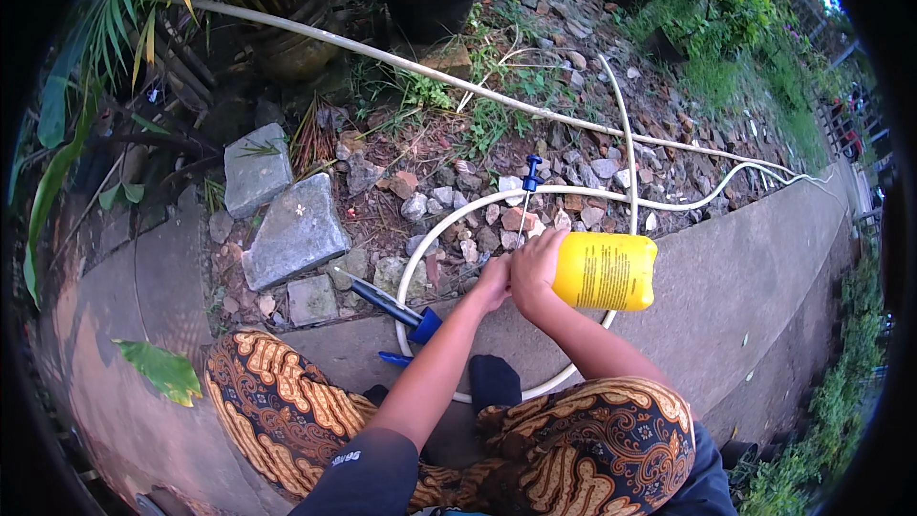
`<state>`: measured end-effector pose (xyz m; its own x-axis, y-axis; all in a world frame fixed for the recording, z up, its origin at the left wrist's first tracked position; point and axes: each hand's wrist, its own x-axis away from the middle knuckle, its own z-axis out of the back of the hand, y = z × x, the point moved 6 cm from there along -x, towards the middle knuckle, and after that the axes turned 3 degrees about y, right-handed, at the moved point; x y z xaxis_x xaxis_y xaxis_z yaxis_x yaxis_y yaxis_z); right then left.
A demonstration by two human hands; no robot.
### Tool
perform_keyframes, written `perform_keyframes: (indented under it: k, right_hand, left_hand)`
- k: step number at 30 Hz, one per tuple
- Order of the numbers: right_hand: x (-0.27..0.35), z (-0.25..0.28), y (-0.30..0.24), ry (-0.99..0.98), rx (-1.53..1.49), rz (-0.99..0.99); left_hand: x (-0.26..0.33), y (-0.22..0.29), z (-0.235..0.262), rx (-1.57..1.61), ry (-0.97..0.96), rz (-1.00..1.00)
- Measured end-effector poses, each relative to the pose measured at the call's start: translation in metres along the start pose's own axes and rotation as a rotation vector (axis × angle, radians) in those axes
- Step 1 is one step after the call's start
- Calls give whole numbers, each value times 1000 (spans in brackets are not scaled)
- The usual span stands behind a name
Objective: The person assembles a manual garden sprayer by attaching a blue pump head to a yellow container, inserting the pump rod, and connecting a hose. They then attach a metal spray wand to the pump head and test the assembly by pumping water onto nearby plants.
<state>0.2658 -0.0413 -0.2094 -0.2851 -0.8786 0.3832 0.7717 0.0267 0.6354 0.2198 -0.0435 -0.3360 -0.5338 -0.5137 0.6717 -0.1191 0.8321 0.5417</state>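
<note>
A yellow plastic bottle [604, 270], tipped on its side with its base to the right, is held in front of me. My right hand [537, 266] grips its left end, hiding the mouth. Against it, my left hand [495, 283] is closed, its fingers mostly hidden, and what it holds does not show. A thin metal rod [524, 220] with a blue fitting [532, 174] sticks up beyond my hands; where it joins is covered. Left of my left forearm lies a dark tube with a blue end [396, 311], resting across a hose.
A pale hose [420, 247] loops around my feet and runs off right over the rubble. A long pale pole [401, 61] crosses the stones. Flat grey stone slabs [296, 229] border the concrete path [726, 277]. Potted plants [430, 0] stand at the back; a fallen leaf [160, 371] lies left.
</note>
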Motion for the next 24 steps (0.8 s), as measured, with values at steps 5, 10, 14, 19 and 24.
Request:
perform_keyframes:
  k: [5, 10, 14, 19, 24]
  right_hand:
    - [1, 1, -11, 98, 124, -23]
    - [-4, -1, -12, 116, 125, -17]
    - [-3, 9, -13, 206, 46, -16]
    - [4, 23, -22, 369, -70, 42]
    - [2, 21, -17, 484, 33, 2]
  left_hand:
    - [-1, 3, 5, 30, 38, -38]
    - [6, 7, -5, 2, -154, -41]
    - [0, 11, 8, 67, 20, -116]
    - [-7, 18, 20, 182, 119, -263]
    - [4, 24, 7, 269, -80, -223]
